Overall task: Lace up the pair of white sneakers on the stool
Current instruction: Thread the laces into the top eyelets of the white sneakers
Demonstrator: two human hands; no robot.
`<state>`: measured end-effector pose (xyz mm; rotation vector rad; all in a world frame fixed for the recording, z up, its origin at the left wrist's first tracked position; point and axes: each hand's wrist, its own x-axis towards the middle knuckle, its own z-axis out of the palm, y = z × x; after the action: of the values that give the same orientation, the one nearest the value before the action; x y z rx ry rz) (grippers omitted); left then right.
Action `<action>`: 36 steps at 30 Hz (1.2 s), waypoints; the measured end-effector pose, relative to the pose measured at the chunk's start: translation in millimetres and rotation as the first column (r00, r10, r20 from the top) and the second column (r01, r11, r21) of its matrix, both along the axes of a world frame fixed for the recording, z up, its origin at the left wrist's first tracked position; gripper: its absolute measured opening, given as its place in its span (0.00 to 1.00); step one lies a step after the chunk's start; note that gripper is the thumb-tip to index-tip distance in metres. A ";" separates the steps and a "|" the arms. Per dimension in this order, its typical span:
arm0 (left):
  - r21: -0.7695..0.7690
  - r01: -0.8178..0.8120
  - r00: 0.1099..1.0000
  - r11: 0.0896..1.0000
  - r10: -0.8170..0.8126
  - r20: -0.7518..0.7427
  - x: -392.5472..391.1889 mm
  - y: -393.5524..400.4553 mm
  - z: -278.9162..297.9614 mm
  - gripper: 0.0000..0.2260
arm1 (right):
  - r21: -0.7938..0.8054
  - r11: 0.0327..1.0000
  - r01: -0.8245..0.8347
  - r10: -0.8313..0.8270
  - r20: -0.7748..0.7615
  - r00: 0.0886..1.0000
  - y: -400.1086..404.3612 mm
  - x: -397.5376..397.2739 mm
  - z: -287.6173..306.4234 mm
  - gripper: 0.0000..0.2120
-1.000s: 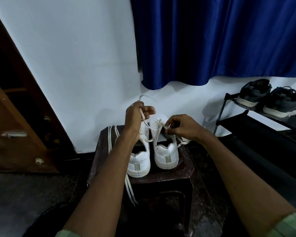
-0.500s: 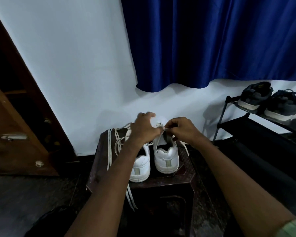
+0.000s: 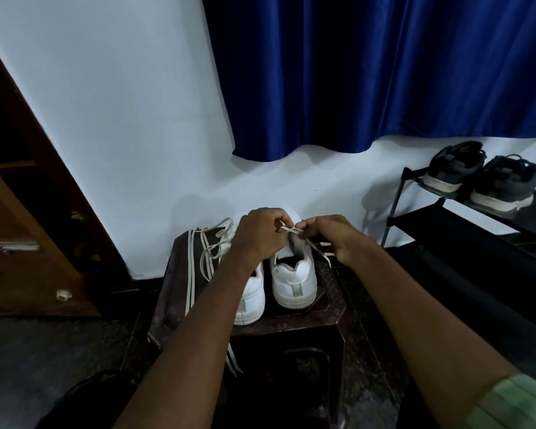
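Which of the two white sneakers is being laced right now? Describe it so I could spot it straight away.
Find the dark stool below the blue curtain; two white sneakers stand on it, heels toward the camera. It is the right sneaker, with both hands pinching a lace above it. The left sneaker lies partly under the left forearm.

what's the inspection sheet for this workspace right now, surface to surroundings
surface: dark stool, patterned top
job's things: right sneaker and left sneaker, heels toward camera; lace over the right one
clutter: loose laces on the stool's left side, ends hanging over the front
grippers: left hand and right hand each pinch the lace
cables: nothing seen
surroundings: blue curtain, white wall, shoe rack with dark shoes, wooden door
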<state>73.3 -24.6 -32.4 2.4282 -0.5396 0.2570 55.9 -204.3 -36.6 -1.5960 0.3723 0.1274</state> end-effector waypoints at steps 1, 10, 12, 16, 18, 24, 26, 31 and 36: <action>0.036 0.019 0.999 0.999 -0.021 0.046 -1.2 -1.5 -0.1 0.09 | -0.003 1.000 0.005 -0.005 0.005 1.000 -0.4 -0.5 1.0 0.14; 0.257 -0.065 0.983 0.964 0.017 0.184 -0.4 -9.3 -3.9 0.04 | -0.002 1.000 0.002 -0.002 0.032 1.000 -0.3 -3.6 2.7 0.11; 0.143 -0.081 0.994 0.986 0.069 0.087 3.2 -9.4 -5.8 0.07 | -0.020 1.000 0.003 -0.003 0.030 1.000 0.8 -3.3 2.6 0.11; -0.081 -0.089 0.985 0.993 0.076 -0.154 5.9 -1.4 6.8 0.16 | -0.043 0.999 0.006 -0.004 0.034 0.999 3.3 -3.4 3.7 0.11; -0.306 -0.116 0.949 0.945 0.014 -0.314 1.0 0.3 16.8 0.20 | -0.046 0.999 0.004 -0.003 0.037 0.999 3.7 -4.0 4.6 0.11; -0.209 -0.076 0.987 0.975 0.044 -0.154 5.7 3.5 12.7 0.24 | -0.059 0.998 0.007 -0.003 0.058 0.998 5.7 -6.2 6.8 0.10; -0.003 -0.056 0.996 0.998 0.056 -0.070 8.3 1.9 10.9 0.19 | -0.071 0.997 0.010 -0.004 0.075 0.997 6.7 -7.1 7.4 0.09; -0.655 -0.065 0.948 0.752 -0.159 -0.277 -6.4 -9.5 30.9 0.17 | -0.066 0.997 0.037 -0.032 0.077 0.996 6.1 -5.4 5.7 0.09; -0.405 -0.081 0.984 0.911 0.008 -0.178 4.4 -2.4 24.7 0.13 | -0.076 0.997 0.030 -0.023 0.090 0.996 8.1 -8.5 9.3 0.09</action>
<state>77.7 -27.0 -7.7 2.0281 -0.3134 0.1574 47.3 -196.2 -27.3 -1.6663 0.3323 0.0222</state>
